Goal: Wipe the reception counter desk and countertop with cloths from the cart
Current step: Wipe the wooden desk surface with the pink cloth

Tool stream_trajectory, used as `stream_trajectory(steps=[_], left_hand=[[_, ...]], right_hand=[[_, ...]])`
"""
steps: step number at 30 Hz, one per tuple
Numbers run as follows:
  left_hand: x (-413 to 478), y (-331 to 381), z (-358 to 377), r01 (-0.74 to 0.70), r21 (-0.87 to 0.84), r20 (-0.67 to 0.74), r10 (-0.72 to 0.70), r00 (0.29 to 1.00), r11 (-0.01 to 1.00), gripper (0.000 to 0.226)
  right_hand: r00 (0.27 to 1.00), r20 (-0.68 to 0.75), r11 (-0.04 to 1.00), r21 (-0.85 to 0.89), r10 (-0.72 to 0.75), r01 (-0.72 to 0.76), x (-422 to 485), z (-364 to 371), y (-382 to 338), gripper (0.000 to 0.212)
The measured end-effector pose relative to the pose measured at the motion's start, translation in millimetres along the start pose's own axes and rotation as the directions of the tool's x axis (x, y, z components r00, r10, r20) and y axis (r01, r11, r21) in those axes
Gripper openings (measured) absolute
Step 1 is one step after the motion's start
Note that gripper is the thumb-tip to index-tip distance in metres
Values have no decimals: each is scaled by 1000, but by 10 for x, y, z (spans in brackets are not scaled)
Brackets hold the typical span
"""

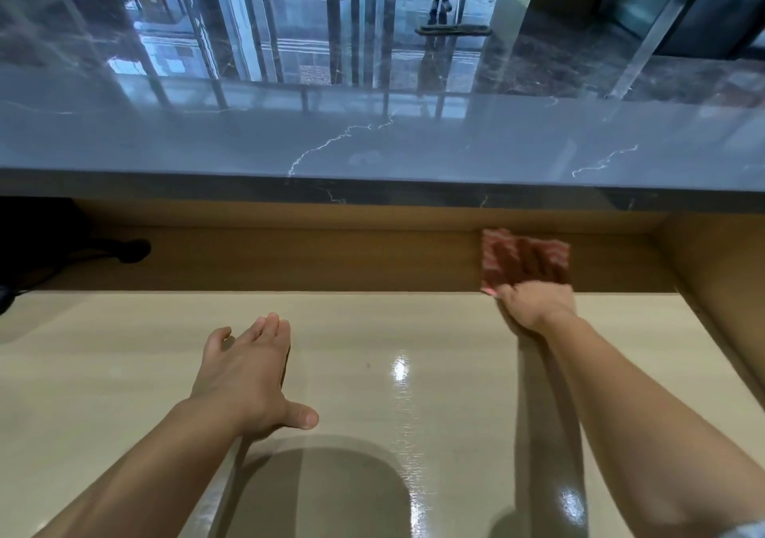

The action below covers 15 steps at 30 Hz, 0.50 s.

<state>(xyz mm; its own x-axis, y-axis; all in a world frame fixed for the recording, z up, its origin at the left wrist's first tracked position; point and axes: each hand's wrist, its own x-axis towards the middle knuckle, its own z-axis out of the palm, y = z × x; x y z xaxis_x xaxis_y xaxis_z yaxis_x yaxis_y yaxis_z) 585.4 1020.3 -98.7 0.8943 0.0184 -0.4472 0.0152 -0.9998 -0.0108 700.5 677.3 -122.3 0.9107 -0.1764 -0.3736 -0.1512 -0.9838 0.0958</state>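
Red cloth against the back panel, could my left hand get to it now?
Probably yes: the left hand is open, only bare desk lies between it and the red cloth, though the right hand presses on it.

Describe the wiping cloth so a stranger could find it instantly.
Start at the grey marble countertop; beneath it runs a brown wooden back panel above the beige desk. Near the panel's right end, the right hand presses the cloth flat against it. It is the only dark red, striped thing there.

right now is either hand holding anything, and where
The right hand presses a red cloth against the back panel, covering its lower half; the left hand holds nothing.
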Motion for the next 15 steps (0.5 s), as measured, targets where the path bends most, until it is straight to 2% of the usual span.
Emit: stream_trajectory(steps=[4, 7, 9, 12, 15], left_hand=[[-3, -21, 41, -14, -40, -35, 13, 999, 999, 126], [-2, -65, 91, -34, -91, -78, 27, 997, 995, 126], [-9, -87, 125, -63, -132, -108, 49, 993, 989, 125], [-33, -182, 155, -147, -185, -155, 119, 981, 972, 121], [-52, -447, 164, -236, -253, -240, 176, 955, 938, 107]], right_hand=[[990, 12, 990, 25, 141, -141, -24, -24, 7, 64], [978, 53, 976, 74, 199, -203, -63, -89, -246, 54], [981, 108, 981, 98, 159, -169, -77, -122, -531, 52], [983, 168, 959, 262, 67, -110, -128, -142, -1081, 64], [982, 181, 955, 295, -49, -7, -259, -170, -1762, 56]])
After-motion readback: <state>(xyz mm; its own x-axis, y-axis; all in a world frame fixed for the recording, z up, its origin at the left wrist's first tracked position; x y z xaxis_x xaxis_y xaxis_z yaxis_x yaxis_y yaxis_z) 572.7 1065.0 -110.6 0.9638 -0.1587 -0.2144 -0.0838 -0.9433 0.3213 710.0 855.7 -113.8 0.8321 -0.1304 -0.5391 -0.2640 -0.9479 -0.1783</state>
